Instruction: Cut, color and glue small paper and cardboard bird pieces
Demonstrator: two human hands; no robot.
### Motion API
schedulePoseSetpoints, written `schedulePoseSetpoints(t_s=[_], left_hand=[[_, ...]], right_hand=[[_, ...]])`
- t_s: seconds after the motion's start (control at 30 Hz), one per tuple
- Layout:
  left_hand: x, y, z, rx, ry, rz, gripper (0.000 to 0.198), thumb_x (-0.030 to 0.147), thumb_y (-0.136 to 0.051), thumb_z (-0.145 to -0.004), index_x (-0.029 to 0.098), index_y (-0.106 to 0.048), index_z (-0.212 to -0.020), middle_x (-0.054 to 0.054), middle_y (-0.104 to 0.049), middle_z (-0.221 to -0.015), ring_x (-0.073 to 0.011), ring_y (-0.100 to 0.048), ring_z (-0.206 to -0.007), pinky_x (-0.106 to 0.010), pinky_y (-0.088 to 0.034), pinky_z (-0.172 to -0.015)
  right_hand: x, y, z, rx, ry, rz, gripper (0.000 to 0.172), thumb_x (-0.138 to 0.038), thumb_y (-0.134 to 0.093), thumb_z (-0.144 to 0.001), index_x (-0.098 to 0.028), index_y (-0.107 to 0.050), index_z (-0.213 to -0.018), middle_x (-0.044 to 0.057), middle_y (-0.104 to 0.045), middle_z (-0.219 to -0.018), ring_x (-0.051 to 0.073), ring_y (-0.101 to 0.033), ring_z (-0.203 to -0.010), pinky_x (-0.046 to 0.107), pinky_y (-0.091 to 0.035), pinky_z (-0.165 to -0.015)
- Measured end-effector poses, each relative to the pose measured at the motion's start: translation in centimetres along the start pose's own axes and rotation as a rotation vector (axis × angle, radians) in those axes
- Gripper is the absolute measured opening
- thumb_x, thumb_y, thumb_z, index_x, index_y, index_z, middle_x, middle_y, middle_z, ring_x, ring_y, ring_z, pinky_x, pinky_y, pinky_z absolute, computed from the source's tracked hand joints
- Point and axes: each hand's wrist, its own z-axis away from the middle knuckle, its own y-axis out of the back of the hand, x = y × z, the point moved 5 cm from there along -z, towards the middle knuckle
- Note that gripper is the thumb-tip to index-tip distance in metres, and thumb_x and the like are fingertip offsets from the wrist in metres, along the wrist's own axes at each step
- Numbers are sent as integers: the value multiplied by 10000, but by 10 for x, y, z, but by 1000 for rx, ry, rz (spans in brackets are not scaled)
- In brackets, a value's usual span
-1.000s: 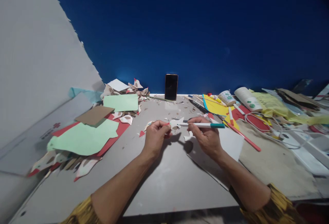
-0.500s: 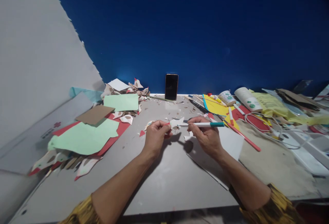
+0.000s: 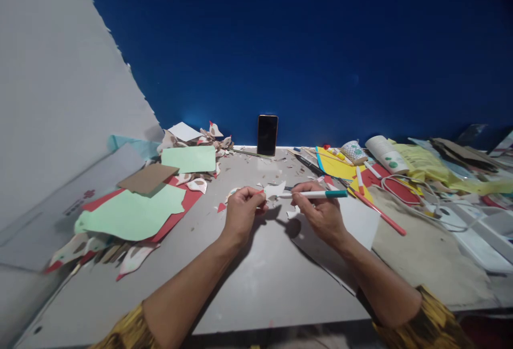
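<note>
My left hand (image 3: 245, 210) pinches a small white paper cutout (image 3: 276, 189) by its red-tipped end, just above the table. In my right hand (image 3: 318, 210) is a white marker pen (image 3: 310, 194) with a teal end that points right. Its tip meets the cutout's surface, or nearly so; I cannot tell whether it touches. Beneath my right hand lies a sheet of white paper (image 3: 356, 226). A small red paper piece (image 3: 222, 207) lies left of my left hand, among scraps.
Green paper (image 3: 136, 212), brown card (image 3: 148, 179) and a heap of similar cutouts (image 3: 214, 138) fill the left side. A phone (image 3: 267, 135) leans on the blue wall. Paper cups (image 3: 387, 154), a red pen (image 3: 382, 216), yellow paper (image 3: 334, 163) and a white cable (image 3: 425, 215) crowd the right.
The marker has shifted slightly left along the cutout with my right hand. My left hand keeps its pinch, with the cutout turned a little.
</note>
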Motion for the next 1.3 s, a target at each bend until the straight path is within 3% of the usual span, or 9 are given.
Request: schedulePoseSetpoints(t_s=[0.13,0.33,0.53,0.77,1.1,1.3], left_hand=[[2,0,2,8,-2,-12,129,238,-743,-674,172,-634,-698,-6,-618,-599,-127,-584,-516,-247,-500,-501],[2,0,0,7,-12,-2,125,218,-740,-666,172,-625,-678,-9,-622,-606,-129,-589,-527,-245,-495,-500],[3,0,1,10,-8,-22,120,236,-737,-678,172,-635,-689,-12,-618,-600,-128,-583,-522,-251,-505,-499],[3,0,2,15,2,-29,112,224,-737,-665,172,-645,-700,-9,-618,-601,-131,-586,-527,-258,-516,-507],[2,1,-1,-1,-8,3,115,206,-731,-661,176,-622,-682,2,-610,-596,-120,-578,-518,-240,-501,-501],[0,-1,-1,-10,11,-8,116,222,-736,-670,180,-630,-696,1,-619,-599,-121,-579,-518,-242,-501,-501]], right_hand=[[0,-4,0,-33,6,2,160,-333,-641,-907,-192,-697,-860,10,-690,-666,138,-599,-558,236,-469,-517],[0,5,-3,37,-15,22,184,-356,-640,-920,-189,-696,-870,11,-693,-667,140,-604,-571,242,-484,-545],[2,-4,3,-54,-2,-10,172,-350,-641,-926,-194,-698,-881,16,-701,-694,146,-622,-588,244,-496,-542],[1,-6,2,-53,4,-22,164,-340,-643,-918,-190,-699,-880,15,-696,-682,141,-612,-566,231,-473,-504],[1,14,-6,127,-30,11,235,-408,-650,-929,-189,-696,-857,19,-690,-653,152,-608,-561,261,-483,-535],[0,-2,2,-2,30,31,177,-365,-637,-922,-201,-696,-886,21,-705,-718,149,-622,-595,260,-499,-560]])
